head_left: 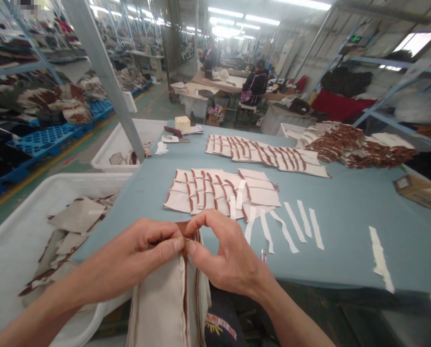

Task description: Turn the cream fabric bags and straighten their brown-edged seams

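Observation:
Both my hands meet at the top end of a cream fabric piece with brown edging point(161, 299), which hangs over the near table edge toward my lap. My left hand point(146, 255) pinches its edge between thumb and forefinger. Close against it, my right hand point(222, 253) pinches the same brown-lined seam, thumb and forefinger curled together. The exact spot under the fingertips is hidden. Just beyond my hands lies an overlapping row of similar cream pieces point(208, 188), and several white strips point(285, 231) are spread to its right.
Another row of cream pieces point(262, 154) and a brown-and-cream heap point(359, 144) occupy the far side of the blue table point(345, 202). White bins point(56, 185) stand left, beside a grey post point(110, 77). A cardboard box point(421, 193) is at right. A person point(254, 84) sits farther back.

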### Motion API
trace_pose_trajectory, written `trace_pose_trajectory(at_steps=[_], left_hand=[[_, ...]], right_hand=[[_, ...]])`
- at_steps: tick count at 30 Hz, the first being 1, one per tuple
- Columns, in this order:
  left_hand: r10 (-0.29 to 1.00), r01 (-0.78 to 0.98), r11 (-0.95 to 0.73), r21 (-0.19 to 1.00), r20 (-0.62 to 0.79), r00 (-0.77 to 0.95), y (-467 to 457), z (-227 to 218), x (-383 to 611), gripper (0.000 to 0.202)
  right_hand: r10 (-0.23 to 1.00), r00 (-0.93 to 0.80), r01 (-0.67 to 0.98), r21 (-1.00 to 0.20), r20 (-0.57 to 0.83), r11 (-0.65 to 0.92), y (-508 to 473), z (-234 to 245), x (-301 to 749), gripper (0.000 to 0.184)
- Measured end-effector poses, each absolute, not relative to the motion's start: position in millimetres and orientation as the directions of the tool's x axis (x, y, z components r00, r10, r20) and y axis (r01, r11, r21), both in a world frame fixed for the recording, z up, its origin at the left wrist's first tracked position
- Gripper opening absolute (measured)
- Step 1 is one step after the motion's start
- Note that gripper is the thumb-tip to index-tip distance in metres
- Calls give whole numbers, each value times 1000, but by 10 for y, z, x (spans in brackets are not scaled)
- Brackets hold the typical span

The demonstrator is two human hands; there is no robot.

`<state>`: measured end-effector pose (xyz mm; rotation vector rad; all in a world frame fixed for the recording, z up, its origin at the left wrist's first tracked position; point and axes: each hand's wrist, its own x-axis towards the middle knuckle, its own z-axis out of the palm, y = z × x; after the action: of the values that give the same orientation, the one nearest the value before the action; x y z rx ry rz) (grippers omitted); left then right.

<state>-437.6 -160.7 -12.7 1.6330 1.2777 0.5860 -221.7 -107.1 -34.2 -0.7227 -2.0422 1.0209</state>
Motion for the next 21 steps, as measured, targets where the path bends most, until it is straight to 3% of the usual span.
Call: trace_pose_trajectory(at_steps=[4,7,13,17,21], left_hand=[[967,479,-29,877,-97,236,-1679,-206,-4377,53],[986,478,-40,877,-42,159,-1729,-271,-4349,48],[999,384,-11,923,26,-33,-1877,-333,-4165,38],[994,378,32,925,11,-111,-1947,-379,-4110,38],[999,434,-14,901,29,-28,-1956,-469,-4151,33]], right_hand=[[823,-452,159,-877,344,454,-1213,-380,-2324,5],[879,-399,137,-931,260,337,-1344,-475,-2424,7],[949,-315,-160,-985,-11,-64,-1650,-686,-2676,19],[981,-194,-218,-974,-22,-65,-1790,-773,-2820,23],[982,-191,-200,-979,12,-27,-1890,-890,-2854,28]])
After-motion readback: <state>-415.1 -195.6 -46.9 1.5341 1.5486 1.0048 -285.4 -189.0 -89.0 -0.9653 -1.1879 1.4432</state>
